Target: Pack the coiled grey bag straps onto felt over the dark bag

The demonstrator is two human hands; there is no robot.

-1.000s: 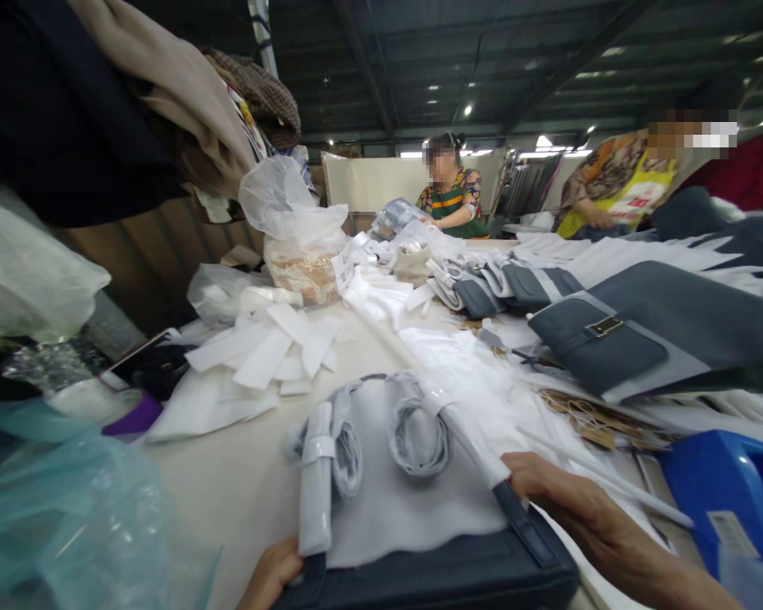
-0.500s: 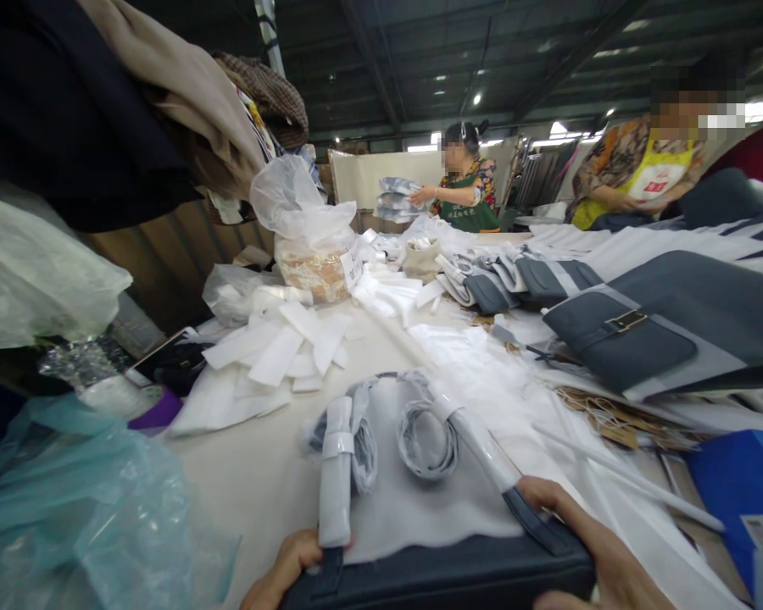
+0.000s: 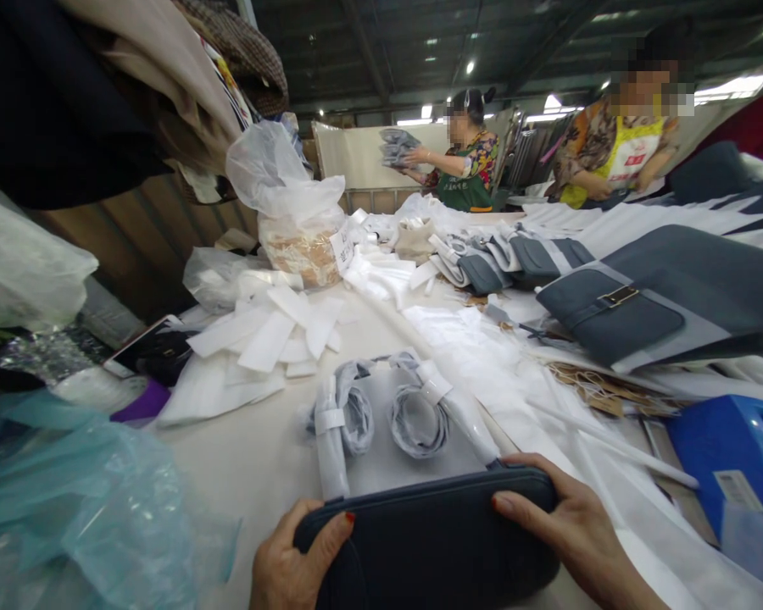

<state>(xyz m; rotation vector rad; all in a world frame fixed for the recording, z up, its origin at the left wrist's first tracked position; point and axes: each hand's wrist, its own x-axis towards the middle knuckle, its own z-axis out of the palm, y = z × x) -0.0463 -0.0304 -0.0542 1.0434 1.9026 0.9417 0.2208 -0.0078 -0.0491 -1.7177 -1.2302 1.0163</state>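
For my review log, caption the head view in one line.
Left hand and right hand hold a dark bag by its ends, two wrapped coils beyond, white strips on the table.

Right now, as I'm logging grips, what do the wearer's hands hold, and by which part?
A dark bag, by its two ends: left hand at one, right hand at the other, both thumbs on the near face.

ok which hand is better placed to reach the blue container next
Probably the right hand: it holds the right end of the dark bag, nearer the blue container. The left hand holds the opposite end, farther off. Either would likely have to let go first.
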